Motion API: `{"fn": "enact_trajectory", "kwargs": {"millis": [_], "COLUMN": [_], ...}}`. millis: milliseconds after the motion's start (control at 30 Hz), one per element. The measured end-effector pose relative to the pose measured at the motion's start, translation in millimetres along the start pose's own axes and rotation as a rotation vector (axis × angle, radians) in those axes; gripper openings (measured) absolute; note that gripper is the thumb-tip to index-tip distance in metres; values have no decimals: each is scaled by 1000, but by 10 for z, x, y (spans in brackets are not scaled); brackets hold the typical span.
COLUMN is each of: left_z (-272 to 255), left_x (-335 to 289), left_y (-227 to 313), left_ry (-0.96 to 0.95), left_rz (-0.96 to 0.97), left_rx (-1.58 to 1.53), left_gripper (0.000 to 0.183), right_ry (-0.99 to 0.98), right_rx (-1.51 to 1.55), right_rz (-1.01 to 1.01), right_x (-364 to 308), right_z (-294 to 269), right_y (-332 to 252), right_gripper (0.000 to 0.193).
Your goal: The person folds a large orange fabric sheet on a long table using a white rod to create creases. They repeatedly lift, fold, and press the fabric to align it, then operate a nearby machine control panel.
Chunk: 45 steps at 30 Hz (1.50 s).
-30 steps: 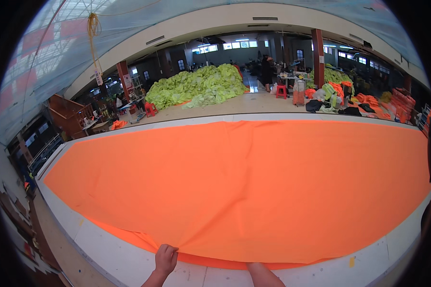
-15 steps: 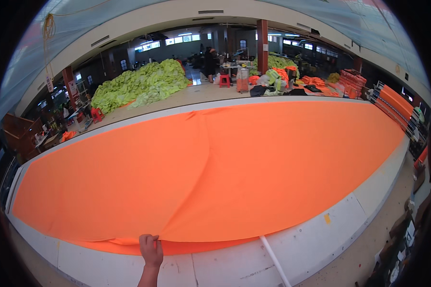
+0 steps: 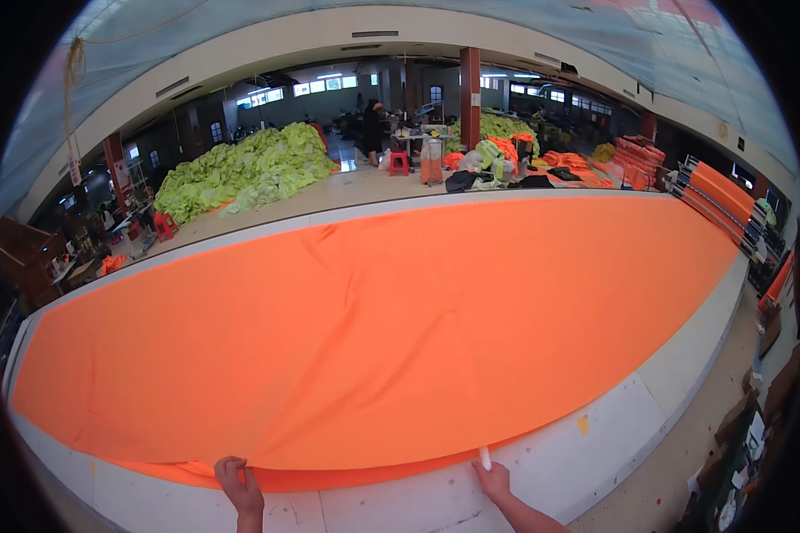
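Rightward, beyond hands [image 3: 238, 485] [image 3: 494, 481] at orange cloth [image 3: 400, 329], a rack [image 3: 713, 212] holds a roll [image 3: 724, 189].

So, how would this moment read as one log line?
left hand: pinching orange fabric at near edge; right hand: at white rod; fabric: creased, spread over table

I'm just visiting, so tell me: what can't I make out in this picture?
All in the head view:
- White rod: most of its length, hidden beneath the upper orange cloth.
- Lower orange layer: mostly covered by the upper cloth.
- Right hand: whether its fingers grip the rod; the hand's own back obscures this.
- Forearms: cut off by the lower edge.
- Distant person: too small and dim to tell their activity.
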<state>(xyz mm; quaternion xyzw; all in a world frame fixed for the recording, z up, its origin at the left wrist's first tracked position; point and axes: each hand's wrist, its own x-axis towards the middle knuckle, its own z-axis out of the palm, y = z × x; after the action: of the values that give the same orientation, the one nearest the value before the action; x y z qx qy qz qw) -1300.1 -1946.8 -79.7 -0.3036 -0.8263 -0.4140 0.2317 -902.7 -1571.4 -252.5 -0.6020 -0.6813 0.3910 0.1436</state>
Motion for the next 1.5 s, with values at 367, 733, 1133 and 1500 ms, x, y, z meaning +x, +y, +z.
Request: {"fn": "enact_trajectory", "kwargs": {"millis": [367, 733, 1133, 1500], "left_z": [452, 733, 1059, 1907], "left_x": [-351, -1199, -1400, -1548], "left_y": [92, -31, -344, 1534], "left_ry": [0, -351, -418, -526], "left_rz": [-199, -67, 108, 362], "left_rx": [226, 449, 457, -16], "left_gripper": [13, 14, 16, 28], "right_ry": [-308, -179, -255, -176], "right_rx": [418, 167, 488, 76], "right_rz": [-28, -343, 84, -32], "right_x": [1594, 381, 345, -1461], "right_z": [617, -289, 64, -1049], "right_y": [-921, -6, -472, 945], "right_gripper": [30, 35, 43, 61]}}
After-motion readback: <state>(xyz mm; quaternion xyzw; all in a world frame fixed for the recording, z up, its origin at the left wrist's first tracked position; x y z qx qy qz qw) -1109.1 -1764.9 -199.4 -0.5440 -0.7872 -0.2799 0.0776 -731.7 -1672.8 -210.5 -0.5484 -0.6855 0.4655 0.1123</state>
